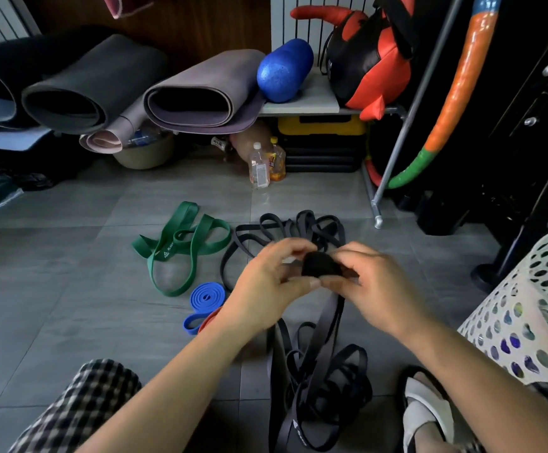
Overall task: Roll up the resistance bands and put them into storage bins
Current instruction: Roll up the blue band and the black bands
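My left hand (271,282) and my right hand (369,286) meet above the floor and pinch a small tight roll of black resistance band (320,264) between fingers and thumbs. Its loose tail (328,318) hangs down into a tangle of black bands (318,390) near my feet. More black bands (285,228) lie loose beyond my hands. A green band (181,246) sprawls unrolled on the tiles to the left. A rolled blue band (207,297) sits beside it, with a red band (208,318) partly hidden under my left wrist. A white perforated bin (527,308) stands at the right.
Rolled yoga mats (197,96) and a blue foam roller (284,70) rest on a low shelf at the back. Two plastic bottles (266,163) stand on the floor beneath it. A metal rack leg (377,207) and black equipment crowd the right side. My slippered foot (424,410) is at the bottom.
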Demonstrator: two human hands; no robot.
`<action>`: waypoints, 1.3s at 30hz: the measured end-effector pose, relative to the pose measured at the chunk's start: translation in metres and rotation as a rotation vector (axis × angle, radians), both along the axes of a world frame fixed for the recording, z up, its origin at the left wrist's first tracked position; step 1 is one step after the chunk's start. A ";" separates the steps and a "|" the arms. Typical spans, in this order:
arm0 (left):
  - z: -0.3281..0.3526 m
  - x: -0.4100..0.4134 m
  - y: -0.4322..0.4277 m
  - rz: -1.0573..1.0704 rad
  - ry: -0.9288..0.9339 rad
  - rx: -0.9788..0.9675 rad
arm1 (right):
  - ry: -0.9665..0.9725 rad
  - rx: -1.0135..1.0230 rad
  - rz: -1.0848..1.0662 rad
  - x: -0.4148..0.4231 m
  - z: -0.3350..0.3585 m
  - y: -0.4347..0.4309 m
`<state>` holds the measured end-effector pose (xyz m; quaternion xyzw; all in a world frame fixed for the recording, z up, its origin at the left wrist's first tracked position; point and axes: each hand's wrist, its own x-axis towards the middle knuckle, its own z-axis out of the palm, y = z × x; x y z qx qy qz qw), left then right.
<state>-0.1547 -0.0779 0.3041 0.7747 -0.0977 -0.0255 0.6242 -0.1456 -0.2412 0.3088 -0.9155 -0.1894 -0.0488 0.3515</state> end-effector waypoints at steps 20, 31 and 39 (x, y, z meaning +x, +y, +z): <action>0.010 -0.003 -0.008 -0.006 0.438 -0.957 | 0.200 0.684 -0.034 -0.001 0.001 0.013; 0.020 0.008 0.007 0.101 0.058 -0.212 | 0.252 0.461 0.062 0.009 0.017 0.002; 0.025 0.004 -0.007 0.054 0.263 -0.785 | 0.161 0.649 -0.012 0.007 0.010 0.015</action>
